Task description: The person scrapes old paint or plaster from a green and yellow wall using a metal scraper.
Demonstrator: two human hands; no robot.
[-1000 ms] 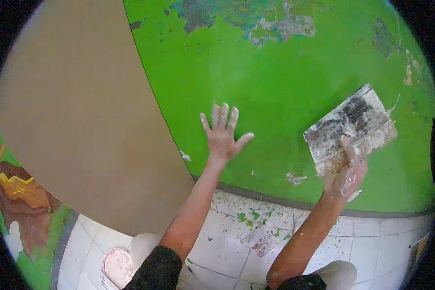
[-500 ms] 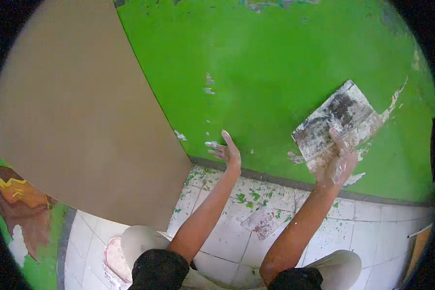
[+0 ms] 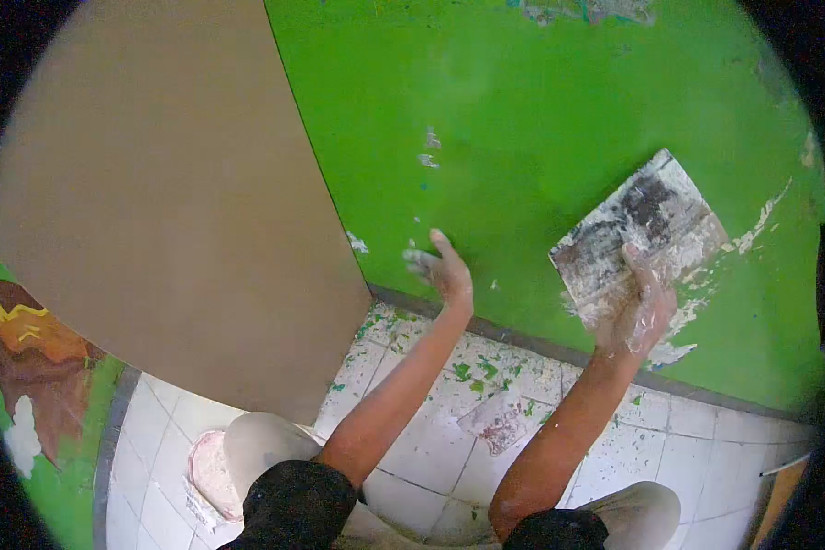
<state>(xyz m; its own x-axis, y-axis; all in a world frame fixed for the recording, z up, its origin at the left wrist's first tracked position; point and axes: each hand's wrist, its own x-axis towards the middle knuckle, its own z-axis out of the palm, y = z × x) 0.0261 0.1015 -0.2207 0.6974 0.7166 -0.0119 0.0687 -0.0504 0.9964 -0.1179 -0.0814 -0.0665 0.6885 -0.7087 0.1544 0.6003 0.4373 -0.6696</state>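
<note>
Green-painted wall (image 3: 522, 119) fills the upper right; right hand (image 3: 642, 307) grips a white-smeared rectangular board (image 3: 649, 215), thumb across its face, seemingly for steadiness; empty left hand (image 3: 449, 273), thumb wide, at centre.

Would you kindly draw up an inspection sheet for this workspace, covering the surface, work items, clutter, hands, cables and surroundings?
Surface: green wall with pale, uneven patches; whitish smears toward the right.
Work items: flat board, heavily smeared, in the right hand; tub with pinkish-white contents on the tiled floor.
Clutter: green flakes scattered along the wall's foot; a smeared flat piece lies among them.
Hands: right grips the board, thumb over its face; left hand is open at the wall, no tool seen, contact unclear.
Cables: nothing seen.
Surroundings: brown panel left of the green area; painted mural at the far left.
</note>
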